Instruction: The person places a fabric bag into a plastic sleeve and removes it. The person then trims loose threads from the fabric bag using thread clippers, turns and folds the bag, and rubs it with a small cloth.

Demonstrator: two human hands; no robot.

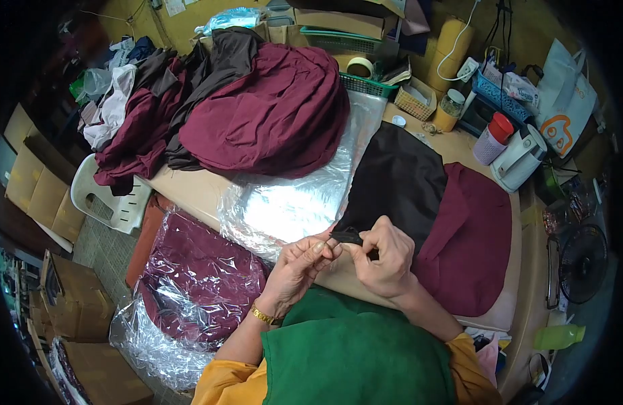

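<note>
A black cloth [399, 177] joined to a maroon part [470, 250] lies across the table in front of me. Its near corner is gathered up between my two hands. My left hand [303, 263], a gold watch at the wrist, has thumb and fingers pinched at the corner's left side. Close beside it, my right hand [387, 258] is curled with the fingers closed on the black cloth. Both hands almost meet at the fingertips. Whether a small item sits between them is hidden.
A big maroon bundle [267, 111] and clear plastic sheets [274, 206] lie on the table's left side. Plastic-wrapped maroon cloth [196, 277] is at lower left. A white kettle [520, 160], purple tumbler [488, 146] and jar [449, 111] stand at right. Cardboard boxes [75, 297] sit at far left.
</note>
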